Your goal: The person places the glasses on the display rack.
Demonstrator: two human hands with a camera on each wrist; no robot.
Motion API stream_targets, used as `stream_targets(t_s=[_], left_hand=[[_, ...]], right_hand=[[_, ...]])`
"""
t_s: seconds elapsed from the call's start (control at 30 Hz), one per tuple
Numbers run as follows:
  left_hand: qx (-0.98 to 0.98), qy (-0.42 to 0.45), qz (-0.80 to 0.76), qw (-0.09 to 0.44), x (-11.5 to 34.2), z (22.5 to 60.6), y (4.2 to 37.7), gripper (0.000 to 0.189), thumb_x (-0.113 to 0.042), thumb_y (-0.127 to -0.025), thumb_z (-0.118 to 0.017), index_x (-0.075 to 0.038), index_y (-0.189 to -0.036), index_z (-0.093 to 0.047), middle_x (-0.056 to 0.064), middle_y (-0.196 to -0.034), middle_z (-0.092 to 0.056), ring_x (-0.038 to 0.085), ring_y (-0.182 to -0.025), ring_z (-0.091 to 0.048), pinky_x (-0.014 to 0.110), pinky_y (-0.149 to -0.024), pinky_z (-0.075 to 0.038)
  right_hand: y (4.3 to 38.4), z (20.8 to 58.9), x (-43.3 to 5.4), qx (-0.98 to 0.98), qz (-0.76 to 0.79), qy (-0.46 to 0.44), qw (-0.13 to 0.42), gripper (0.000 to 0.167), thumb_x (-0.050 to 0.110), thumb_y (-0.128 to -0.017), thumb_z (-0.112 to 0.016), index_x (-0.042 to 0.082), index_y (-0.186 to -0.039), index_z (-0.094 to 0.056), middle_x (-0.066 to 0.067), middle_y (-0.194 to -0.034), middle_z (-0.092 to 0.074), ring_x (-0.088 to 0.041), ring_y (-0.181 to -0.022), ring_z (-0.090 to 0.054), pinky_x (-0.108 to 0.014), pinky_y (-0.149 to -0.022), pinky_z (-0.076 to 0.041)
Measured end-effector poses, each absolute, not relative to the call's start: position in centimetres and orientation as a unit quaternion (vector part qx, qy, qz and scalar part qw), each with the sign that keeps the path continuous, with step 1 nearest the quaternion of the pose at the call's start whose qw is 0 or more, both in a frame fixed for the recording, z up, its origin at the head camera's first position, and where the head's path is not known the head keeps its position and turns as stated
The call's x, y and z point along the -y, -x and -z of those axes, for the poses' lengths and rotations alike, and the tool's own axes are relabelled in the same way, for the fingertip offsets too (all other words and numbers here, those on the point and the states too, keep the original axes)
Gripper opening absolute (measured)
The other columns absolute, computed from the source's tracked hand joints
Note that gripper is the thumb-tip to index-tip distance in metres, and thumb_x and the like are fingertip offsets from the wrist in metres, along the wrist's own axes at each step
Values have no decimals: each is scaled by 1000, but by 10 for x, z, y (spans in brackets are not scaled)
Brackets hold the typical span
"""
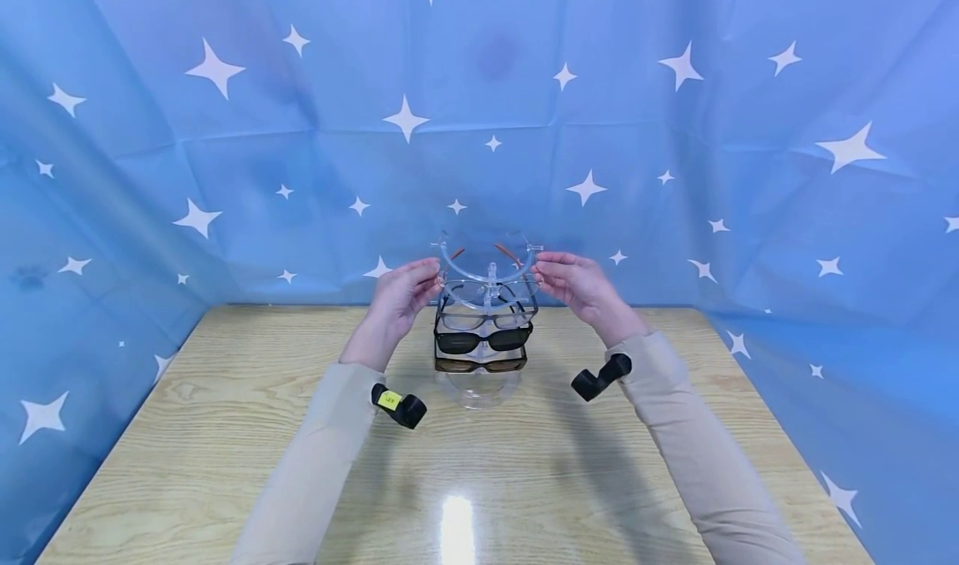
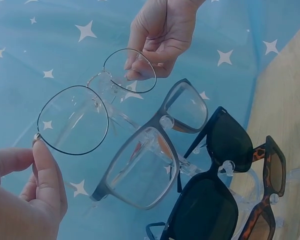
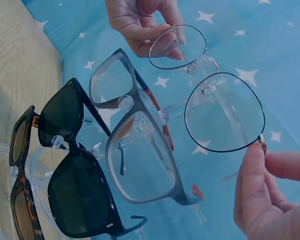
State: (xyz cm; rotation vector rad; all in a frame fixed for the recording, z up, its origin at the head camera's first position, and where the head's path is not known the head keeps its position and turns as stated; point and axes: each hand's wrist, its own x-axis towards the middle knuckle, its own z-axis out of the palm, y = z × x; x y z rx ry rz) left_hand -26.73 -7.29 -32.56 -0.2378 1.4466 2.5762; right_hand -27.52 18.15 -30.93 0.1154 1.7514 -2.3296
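My left hand [image 1: 399, 300] and right hand [image 1: 583, 289] hold round wire-rimmed eyeglasses [image 2: 73, 120] between them, pinching the outer corners near the hinges with thumb and fingers. These glasses sit at the upper part of a clear plastic display stand [image 1: 479, 397], their bridge by its post; whether they bear on it I cannot tell. Directly below are grey-framed eyeglasses [image 3: 142, 157]. Lower still come black sunglasses [image 3: 82, 195], then tortoiseshell sunglasses [image 3: 24, 175]. These three pairs rest on the stand's pegs, facing me. The wire temples are hard to make out.
The stand stands on a light wood-grain table [image 1: 247, 432], near its back edge. Behind and at both sides hangs a blue curtain [image 1: 494, 174] with white stars. Each sleeved wrist carries a small black camera [image 1: 408, 409]. A bright reflection lies on the tabletop in front.
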Motion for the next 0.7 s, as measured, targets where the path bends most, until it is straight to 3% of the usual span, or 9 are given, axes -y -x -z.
stream_targets(t_s=[0.17, 0.43, 0.57, 0.7], left_hand=[[-485, 78, -866, 92, 72, 327, 268, 33, 2, -90, -56, 7, -123, -53, 4, -72, -63, 9, -63, -60, 13, -61, -52], [-483, 75, -867, 94, 72, 327, 268, 35, 1, -91, -56, 8, -125, -51, 3, -72, -63, 8, -63, -59, 13, -60, -52], [-471, 75, -874, 91, 75, 329, 267, 23, -1, -91, -57, 5, -114, -56, 3, -72, -62, 9, -63, -59, 14, -61, -53], [-469, 72, -876, 87, 82, 336, 265, 7, -1, -91, -56, -1, -97, -58, 3, -73, -60, 10, -65, -59, 15, -65, -54]], right_hand=[[274, 311, -182, -598, 793, -33, 115, 10, -2, -91, -55, 2, -101, -58, -5, -76, -66, -11, -67, -63, -18, -61, -54], [275, 313, -183, -604, 788, -34, 114, 16, -1, -92, -55, 0, -108, -53, -4, -77, -66, -10, -69, -63, -17, -63, -54], [273, 314, -185, -609, 784, -39, 111, 25, 2, -93, -55, -1, -117, -50, -4, -82, -65, -11, -75, -63, -18, -70, -54], [266, 318, -191, -619, 777, -36, 109, 21, 4, -94, -53, 2, -115, -49, -4, -88, -63, -12, -79, -62, -20, -76, -54]])
